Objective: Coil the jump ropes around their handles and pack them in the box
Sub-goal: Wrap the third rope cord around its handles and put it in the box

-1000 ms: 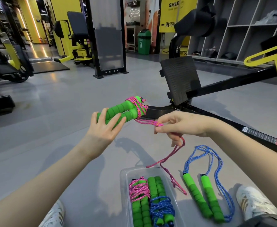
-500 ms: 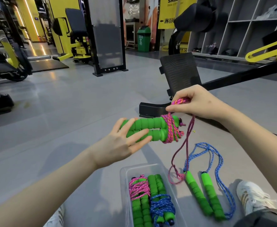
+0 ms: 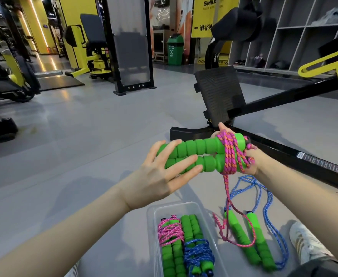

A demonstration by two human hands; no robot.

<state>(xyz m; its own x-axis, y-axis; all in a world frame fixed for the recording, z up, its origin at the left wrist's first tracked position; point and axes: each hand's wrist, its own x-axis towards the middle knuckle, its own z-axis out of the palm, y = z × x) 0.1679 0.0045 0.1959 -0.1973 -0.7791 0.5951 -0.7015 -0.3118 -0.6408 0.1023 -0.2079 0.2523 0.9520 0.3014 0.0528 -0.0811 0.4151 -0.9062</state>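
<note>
Green foam handles (image 3: pixel 196 156) are hovering side by side above the floor (image 3: pixel 84 146). I am watching my left hand (image 3: pixel 160 176) bracing them with straight fingers, while my right hand (image 3: pixel 252 162) is gripping the pink rope (image 3: pixel 230 154) coiled round their far end. Its tail is hanging just right of the box (image 3: pixel 150 216), which is holding two coiled ropes (image 3: pixel 170 232).

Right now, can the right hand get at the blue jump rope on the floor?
Probably not yet: the right hand grips the half-coiled pink jump rope. The blue jump rope lies on the floor below that forearm, with only the pink tail draped across its handles.
</note>
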